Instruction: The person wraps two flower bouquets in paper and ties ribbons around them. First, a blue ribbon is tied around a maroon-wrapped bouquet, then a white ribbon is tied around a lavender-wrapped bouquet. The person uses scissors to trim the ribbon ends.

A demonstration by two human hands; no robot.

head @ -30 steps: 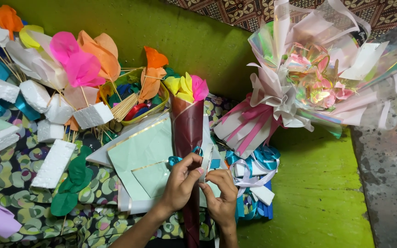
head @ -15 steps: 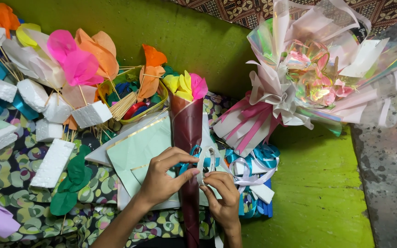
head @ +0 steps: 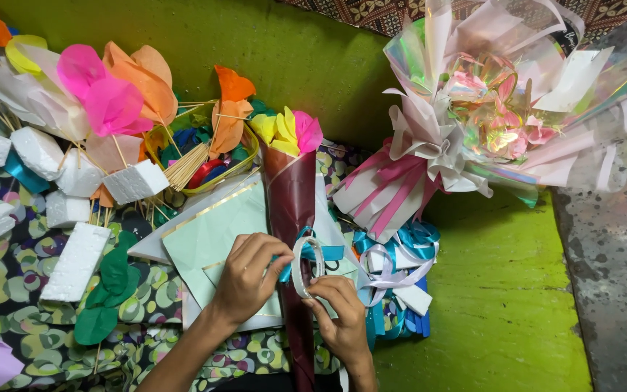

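Maroon paper cone at centre, lying lengthwise on pale green paper sheets, open end pointing away and filled with yellow and pink paper petals. Left hand just left of the cone, fingers curled and pinching a teal ribbon against the cone's side. Right hand just right of the cone, lower down, fingers gripping the lower edge of a white tape roll held upright over the cone, touching the ribbon. Left of the cone: wicker basket with sticks, orange and pink paper flowers on thin skewers, white foam blocks, green paper leaves, all on a patterned cloth. Right of the cone: teal and white ribbon bows, then a finished bouquet in iridescent and pink wrap with a pink-and-white bow, resting on a green surface. Far right of the cone: grey mottled slab.
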